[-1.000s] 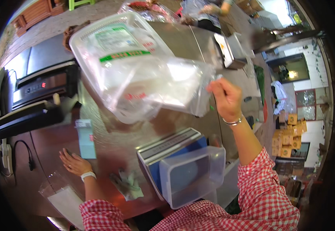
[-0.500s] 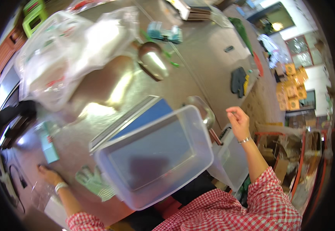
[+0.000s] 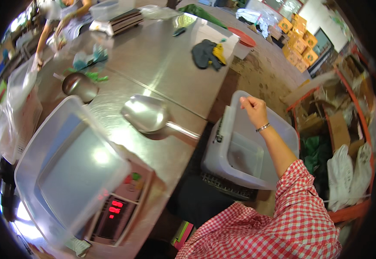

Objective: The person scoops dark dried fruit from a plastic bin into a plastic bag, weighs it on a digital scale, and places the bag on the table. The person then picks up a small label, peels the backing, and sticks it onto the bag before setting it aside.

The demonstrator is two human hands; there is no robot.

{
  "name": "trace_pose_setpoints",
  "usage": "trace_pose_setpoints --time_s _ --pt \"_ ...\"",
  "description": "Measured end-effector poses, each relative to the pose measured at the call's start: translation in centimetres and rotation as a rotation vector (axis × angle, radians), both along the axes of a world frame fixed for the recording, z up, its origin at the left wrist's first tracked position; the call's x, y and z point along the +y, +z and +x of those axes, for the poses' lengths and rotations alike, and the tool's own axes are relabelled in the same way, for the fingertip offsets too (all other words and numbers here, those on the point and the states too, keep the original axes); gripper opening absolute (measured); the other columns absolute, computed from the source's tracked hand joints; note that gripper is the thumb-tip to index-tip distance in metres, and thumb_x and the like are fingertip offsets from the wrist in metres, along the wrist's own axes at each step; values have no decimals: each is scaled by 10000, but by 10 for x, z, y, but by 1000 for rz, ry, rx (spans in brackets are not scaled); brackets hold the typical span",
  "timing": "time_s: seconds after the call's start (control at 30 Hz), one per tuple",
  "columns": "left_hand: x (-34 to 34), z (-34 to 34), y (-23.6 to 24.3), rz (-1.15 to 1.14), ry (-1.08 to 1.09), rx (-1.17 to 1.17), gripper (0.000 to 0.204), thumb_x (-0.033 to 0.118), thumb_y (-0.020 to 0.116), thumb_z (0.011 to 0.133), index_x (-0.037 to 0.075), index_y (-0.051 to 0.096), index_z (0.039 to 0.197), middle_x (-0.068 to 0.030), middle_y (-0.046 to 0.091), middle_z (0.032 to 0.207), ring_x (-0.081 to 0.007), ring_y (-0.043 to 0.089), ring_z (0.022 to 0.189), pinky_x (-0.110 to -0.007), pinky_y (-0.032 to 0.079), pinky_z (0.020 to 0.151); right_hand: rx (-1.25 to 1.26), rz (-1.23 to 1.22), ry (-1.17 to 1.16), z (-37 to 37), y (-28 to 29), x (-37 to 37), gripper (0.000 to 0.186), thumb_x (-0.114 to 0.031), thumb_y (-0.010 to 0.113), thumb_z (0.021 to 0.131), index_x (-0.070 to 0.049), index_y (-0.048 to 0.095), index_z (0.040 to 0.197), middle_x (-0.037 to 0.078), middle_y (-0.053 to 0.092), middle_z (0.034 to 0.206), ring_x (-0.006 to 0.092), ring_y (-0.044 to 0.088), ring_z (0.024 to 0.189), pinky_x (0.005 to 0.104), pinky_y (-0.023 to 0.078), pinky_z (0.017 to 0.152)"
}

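Observation:
My right hand (image 3: 254,111) hovers over the rim of a translucent plastic bin (image 3: 262,178) beside the table, its fingers curled together with nothing visible in them. At the lower left edge shows a dim, partly cut-off part of my left hand (image 3: 40,251); its fingers cannot be made out. It is nearest to a striped knit glove (image 3: 81,247). Close by, a second translucent bin (image 3: 73,172) rests tilted-looking on a digital scale (image 3: 114,218) with a red lit display. A metal scoop (image 3: 147,113) lies on the table, handle toward the near edge.
The steel table (image 3: 170,64) carries another scoop (image 3: 79,84), a crumpled blue packet (image 3: 90,57) and dark gloves (image 3: 205,54). Across it, a co-worker's arm (image 3: 73,16) reaches in near another scale (image 3: 116,23). A red-framed cage of cardboard (image 3: 339,129) stands at the right; stacked boxes (image 3: 299,43) lie beyond.
The view has swung right and down, so table things sit further left. My right hand keeps its curled pose, now over the right bin's rim. My left hand has almost left the picture.

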State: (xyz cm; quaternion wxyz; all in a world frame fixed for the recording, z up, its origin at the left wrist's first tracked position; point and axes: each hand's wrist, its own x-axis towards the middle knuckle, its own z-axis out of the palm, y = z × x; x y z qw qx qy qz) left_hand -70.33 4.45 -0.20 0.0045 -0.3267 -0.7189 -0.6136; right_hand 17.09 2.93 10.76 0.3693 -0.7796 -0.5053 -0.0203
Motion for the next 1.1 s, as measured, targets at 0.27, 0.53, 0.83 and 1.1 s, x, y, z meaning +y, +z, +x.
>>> trace_pose_setpoints --time_s 0.27,0.53,0.83,1.1 --pt "-178 342 69 -191 -534 681 270 160 506 880 -48 513 1052 -158 557 862 -294 532 717 -375 464 652 -500 -305 -567 176 -59 -268 296 -264 614 775 -85 586 1008 128 574 974 292 508 993 403 412 829" --pt "-112 629 37 -838 -1378 -858 490 281 560 875 -30 438 1234 -135 477 1202 -227 509 1063 -348 452 860 203 -617 -837 266 -102 -359 568 -279 720 677 -15 519 1138 166 592 1071 292 574 968 373 458 817" --pt "-88 672 -25 -943 -1098 -1302 332 122 463 863 17 427 1176 -162 516 1009 -364 542 988 -473 476 836 795 -53 -401 217 1 -385 397 -103 710 686 -24 585 1055 35 611 923 130 556 800 260 449 749" --pt "-208 661 -15 -842 -1060 -1952 749 -81 425 623 159 355 1329 -243 327 1333 -415 427 1153 -489 367 999 204 99 -344 89 200 -426 450 -169 606 753 57 526 1133 92 568 1045 154 525 958 264 402 852"
